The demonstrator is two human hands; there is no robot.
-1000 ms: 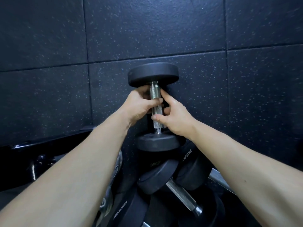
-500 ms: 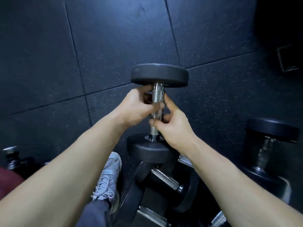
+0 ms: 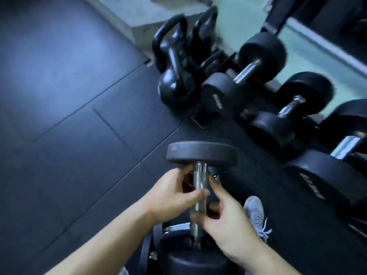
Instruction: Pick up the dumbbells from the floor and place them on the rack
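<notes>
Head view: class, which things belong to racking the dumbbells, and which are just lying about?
Belong to the job: held dumbbell, gripped by left hand and right hand; row of stored dumbbells at right.
Lying about: kettlebells; grey shoe.

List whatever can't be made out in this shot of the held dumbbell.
All in the head view:
1. Lower head of the held dumbbell: cut off by the bottom edge, partly covered by the right hand.
2. Left hand: its fingertips are hidden behind the handle.
3. Lettering on the racked dumbbells: motion-blurred, unreadable.
4. Rack: mostly hidden under those dumbbells, so a free slot cannot be told.
</notes>
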